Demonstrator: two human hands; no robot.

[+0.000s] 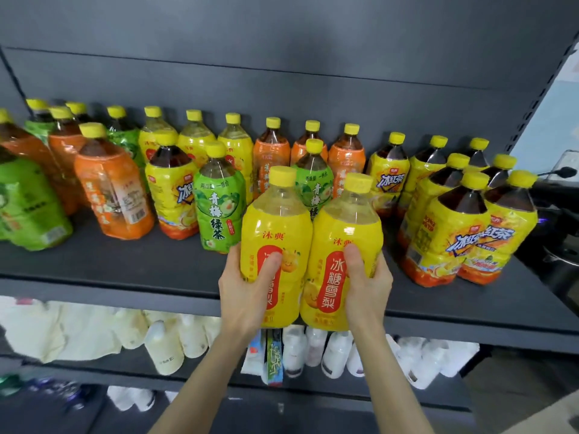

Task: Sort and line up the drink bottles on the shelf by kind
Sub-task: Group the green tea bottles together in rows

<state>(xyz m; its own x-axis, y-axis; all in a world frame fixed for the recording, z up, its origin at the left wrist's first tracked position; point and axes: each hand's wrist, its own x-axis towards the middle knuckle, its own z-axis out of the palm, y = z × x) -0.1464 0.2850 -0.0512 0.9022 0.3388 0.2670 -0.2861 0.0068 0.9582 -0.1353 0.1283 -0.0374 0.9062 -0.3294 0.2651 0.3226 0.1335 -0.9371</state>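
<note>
Two yellow pear-drink bottles are held side by side in front of the dark shelf's [131, 267] front edge. My left hand [247, 289] grips the left pear bottle [275, 227]; my right hand [366, 280] grips the right pear bottle [344, 220]. On the shelf stand mixed bottles with yellow caps: a green-label tea bottle [217, 211] just left of my hands, an orange-label bottle [112, 195], a yellow iced-tea bottle [172, 195], more pear bottles [194, 139] along the back, and a group of iced-tea bottles [451, 233] at the right.
A green bottle [22, 202] lies tilted at the far left. The shelf below holds white bottles [166, 352] and cream packs [72, 327]. A slotted shelf upright [542, 95] rises at the right, with dark pots [560, 261] beyond it.
</note>
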